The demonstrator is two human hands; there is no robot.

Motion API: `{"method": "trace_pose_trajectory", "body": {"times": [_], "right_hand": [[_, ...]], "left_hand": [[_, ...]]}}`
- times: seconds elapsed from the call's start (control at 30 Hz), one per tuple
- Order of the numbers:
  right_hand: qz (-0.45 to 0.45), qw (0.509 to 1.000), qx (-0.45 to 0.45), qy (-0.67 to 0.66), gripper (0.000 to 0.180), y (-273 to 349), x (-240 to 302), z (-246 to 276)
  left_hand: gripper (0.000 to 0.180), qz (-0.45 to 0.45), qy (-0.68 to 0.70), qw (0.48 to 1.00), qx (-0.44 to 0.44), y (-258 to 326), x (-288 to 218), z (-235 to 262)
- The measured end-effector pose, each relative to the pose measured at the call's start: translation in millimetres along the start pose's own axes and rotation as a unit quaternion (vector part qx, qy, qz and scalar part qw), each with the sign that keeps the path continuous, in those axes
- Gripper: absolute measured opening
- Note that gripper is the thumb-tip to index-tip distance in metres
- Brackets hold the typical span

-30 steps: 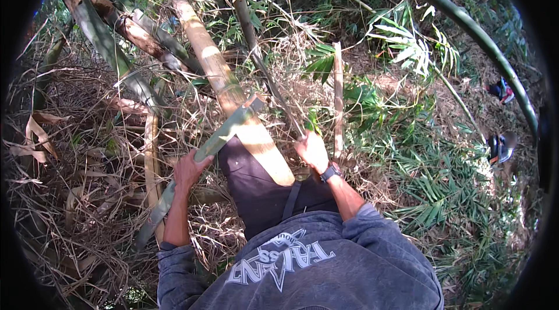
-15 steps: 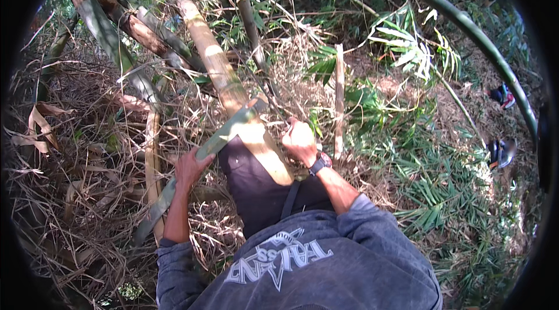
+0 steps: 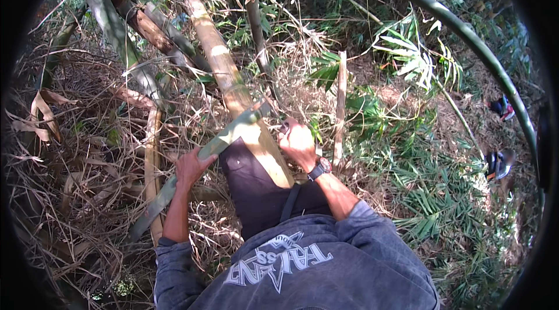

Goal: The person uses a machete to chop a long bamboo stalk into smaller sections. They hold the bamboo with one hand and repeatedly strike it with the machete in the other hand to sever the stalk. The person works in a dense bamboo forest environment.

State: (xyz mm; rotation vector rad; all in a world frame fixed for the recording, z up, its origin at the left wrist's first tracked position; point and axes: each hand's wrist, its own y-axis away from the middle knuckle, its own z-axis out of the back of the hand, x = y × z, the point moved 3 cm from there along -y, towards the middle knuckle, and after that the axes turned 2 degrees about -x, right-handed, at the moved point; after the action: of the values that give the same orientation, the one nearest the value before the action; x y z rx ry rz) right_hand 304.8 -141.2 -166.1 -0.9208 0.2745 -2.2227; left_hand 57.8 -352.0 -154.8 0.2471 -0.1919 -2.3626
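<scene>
A long green split-bamboo strip slants across my lap, its far end lying over a thick yellowish bamboo pole. My left hand is wrapped round the strip near its middle, and the strip's lower end runs on past my left forearm. Just right of the strip's far end, my right hand is closed in a fist. Something small and dark shows at its thumb side, too little of it to name. The near end of the pole rests against my dark trousers.
Green and brown bamboo stems lean at the upper left. An upright cut stump stands right of my right hand. A green culm arches over the right side. Dry twigs and leaves cover the ground; dark objects lie far right.
The whole view has shifted slightly. Both hands keep their closed grip, and the strip stays across the pole; the right fist has turned a little, showing more of the dark thing.
</scene>
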Motion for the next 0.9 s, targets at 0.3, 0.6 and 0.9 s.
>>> {"method": "trace_pose_trajectory", "body": {"times": [0.3, 0.6, 0.9], "right_hand": [[-0.110, 0.979, 0.172, -0.012, 0.024, 42, -56, -28], [-0.118, 0.953, -0.009, -0.279, 0.020, -46, 42, 47], [-0.185, 0.956, 0.224, -0.032, 0.028, 27, -48, -22]], "left_hand": [[0.066, 0.026, 0.021, 0.999, 0.030, 4, -11, 7], [0.064, 0.012, 0.005, 1.000, 0.001, 6, -6, 7], [0.068, -0.009, 0.026, 0.999, -0.036, 6, -2, 1]]}}
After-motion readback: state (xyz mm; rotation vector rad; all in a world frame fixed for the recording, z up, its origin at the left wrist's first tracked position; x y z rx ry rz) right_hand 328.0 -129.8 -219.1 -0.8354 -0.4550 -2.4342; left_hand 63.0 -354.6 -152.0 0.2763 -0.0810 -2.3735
